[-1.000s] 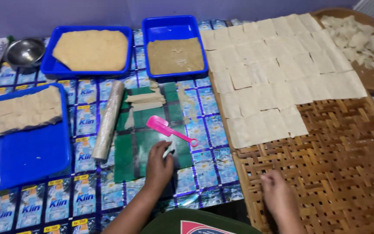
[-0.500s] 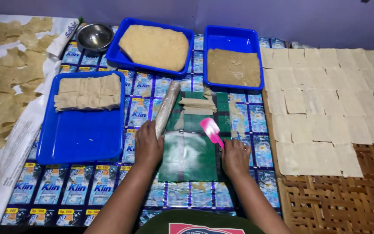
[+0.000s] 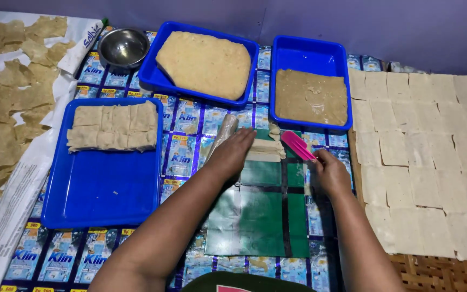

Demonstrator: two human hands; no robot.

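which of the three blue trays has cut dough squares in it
The blue tray at near left: stacked cut squares fill its far end, while the two far trays each hold one uncut slab.

steel bowl (image 3: 124, 47), blue trays (image 3: 101, 189), woven mat (image 3: 439, 270)

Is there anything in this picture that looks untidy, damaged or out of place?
Mostly tidy. Only the brown sheets at the far left look odd: they are torn and irregular, unlike the neat pale squares on the right. The left hand rests on a small dough stack; the right hand holds a pink scraper.

Probably a home food workspace: dough trays (image 3: 152, 81), cut sheets (image 3: 422, 162) on floor mats (image 3: 190, 124).
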